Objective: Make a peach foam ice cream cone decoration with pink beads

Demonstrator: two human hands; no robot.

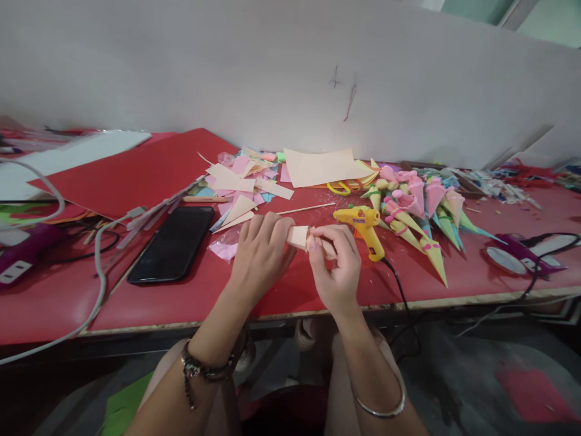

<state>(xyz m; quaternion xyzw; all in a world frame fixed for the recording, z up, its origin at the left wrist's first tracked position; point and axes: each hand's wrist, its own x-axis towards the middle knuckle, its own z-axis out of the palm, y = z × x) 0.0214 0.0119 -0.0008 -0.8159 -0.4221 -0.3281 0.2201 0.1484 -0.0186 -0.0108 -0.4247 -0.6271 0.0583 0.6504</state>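
A small cream paper piece (298, 237) is held between both hands over the front of the red table (281, 297). My left hand (264, 247) has its fingers bent round the left end of the piece, palm down. My right hand (336, 261) pinches the right end with thumb and forefinger; part of the piece lies under those fingers. Just right of my right hand rests a yellow glue gun (363, 227), its nozzle pointing left. A thin stick (306, 209) lies behind the hands.
A black phone (172, 245) lies on the left, near a white cable (100, 266). Paper scraps (231, 178), a cream sheet (320, 168) and yellow scissors (338, 188) are behind. Paper cones (415, 203) pile up on the right. Red card (149, 169) lies back left.
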